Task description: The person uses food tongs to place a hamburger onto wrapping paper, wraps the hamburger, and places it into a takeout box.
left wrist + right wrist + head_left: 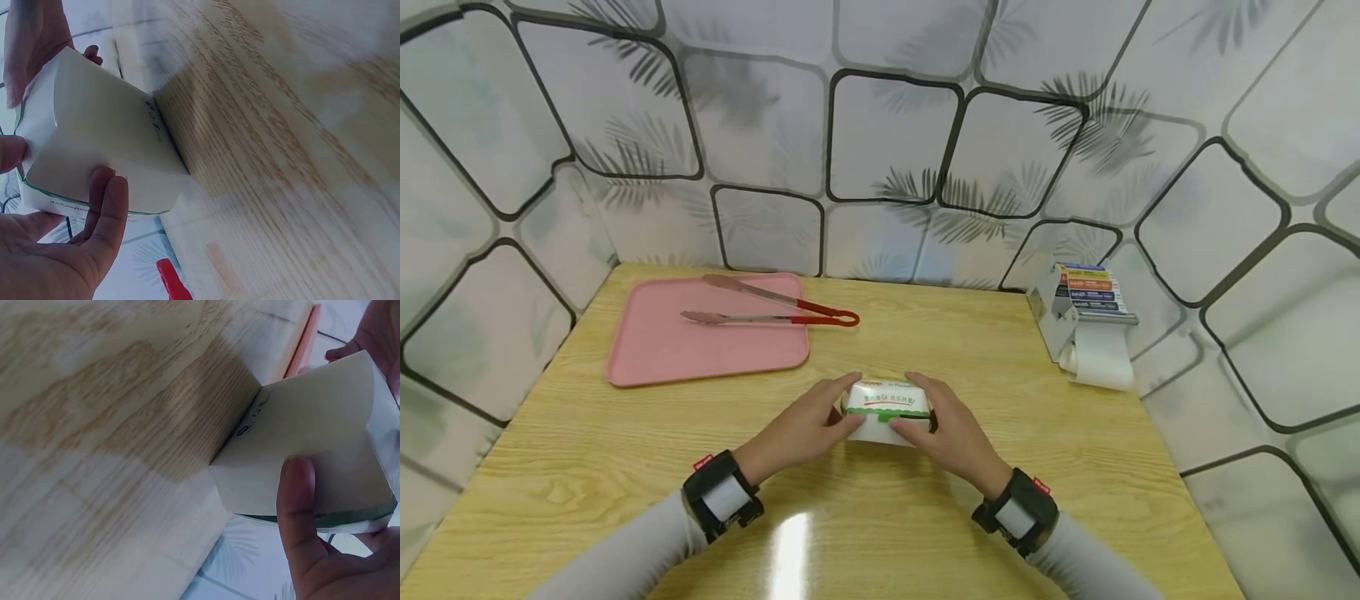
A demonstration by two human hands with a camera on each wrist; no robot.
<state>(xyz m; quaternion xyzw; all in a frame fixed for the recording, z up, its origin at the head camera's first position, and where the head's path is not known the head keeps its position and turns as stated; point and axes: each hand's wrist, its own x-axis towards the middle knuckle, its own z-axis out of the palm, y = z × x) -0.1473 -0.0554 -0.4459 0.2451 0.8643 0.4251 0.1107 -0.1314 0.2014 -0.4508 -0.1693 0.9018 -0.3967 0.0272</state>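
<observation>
A small white paper food box [889, 410] with green trim and printed lettering stands on the wooden table, its lid down. My left hand [811, 419] grips its left side, thumb at the front and fingers round the side and top. On the opposite side my right hand [957, 427] holds it the same way, thumb near the green tab. In the left wrist view the box's plain pale wall [106, 119] faces the camera, its lower edge at the table. The right wrist view shows the right hand's fingers [297, 494] against the box [325, 419].
Behind and to the left lies a pink tray [647, 333] with red-handled metal tongs [827, 317] across it, handles past its right edge. At the right back stands a white dispenser [1048, 312] with coloured labels and a hanging paper roll [1101, 354]. Patterned panels [887, 133] surround the table [925, 517].
</observation>
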